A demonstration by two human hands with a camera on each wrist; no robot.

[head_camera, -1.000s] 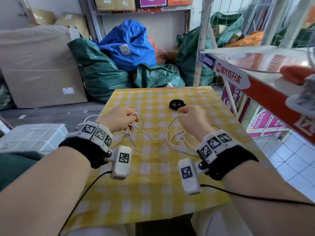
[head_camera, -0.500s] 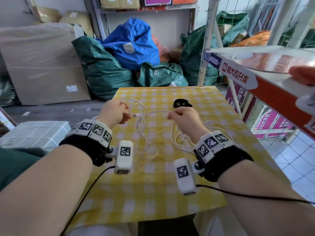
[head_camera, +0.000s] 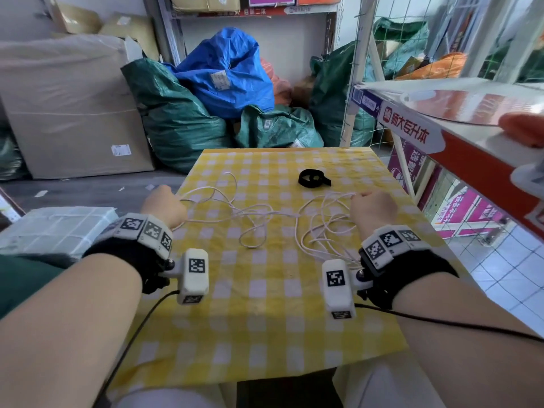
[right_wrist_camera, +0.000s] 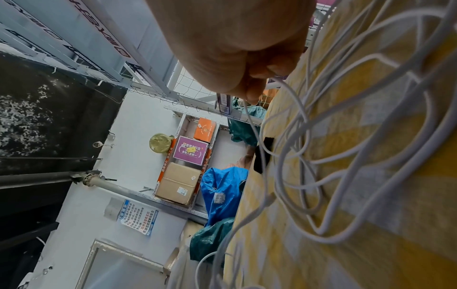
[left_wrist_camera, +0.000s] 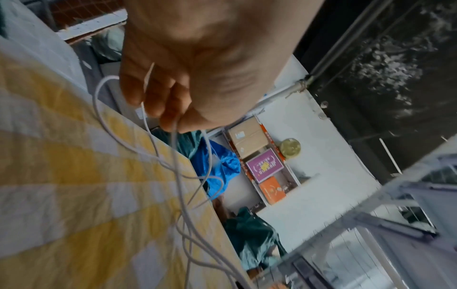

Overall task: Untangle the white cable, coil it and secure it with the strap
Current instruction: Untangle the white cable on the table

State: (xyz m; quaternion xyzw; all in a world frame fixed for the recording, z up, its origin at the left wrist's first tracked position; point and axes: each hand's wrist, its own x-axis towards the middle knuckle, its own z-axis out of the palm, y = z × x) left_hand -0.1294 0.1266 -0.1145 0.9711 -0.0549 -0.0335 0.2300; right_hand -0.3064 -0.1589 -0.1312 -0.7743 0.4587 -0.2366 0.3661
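Observation:
A thin white cable [head_camera: 259, 214] lies in loose tangled loops across the yellow checked tablecloth [head_camera: 265, 304], stretched between my two hands. My left hand [head_camera: 163, 204] grips strands of it at the table's left edge; the left wrist view shows the cable [left_wrist_camera: 178, 176] running out from under curled fingers [left_wrist_camera: 158, 101]. My right hand [head_camera: 372, 206] pinches the cable at the right side, where more loops [right_wrist_camera: 346, 156] pile up by the wrist. A black strap [head_camera: 312, 177], rolled into a ring, lies beyond the cable; in the right wrist view the strap [right_wrist_camera: 259, 158] sits alone.
A red and white counter [head_camera: 459, 134] with a wire rack stands close on the right. Green and blue sacks [head_camera: 223, 75] and cardboard boxes [head_camera: 67, 110] fill the floor behind the table. A wrapped white parcel [head_camera: 56, 228] sits to my left.
Both hands have moved apart, the left to the table's left edge and the right to the right side. The cable is now spread wider across the cloth.

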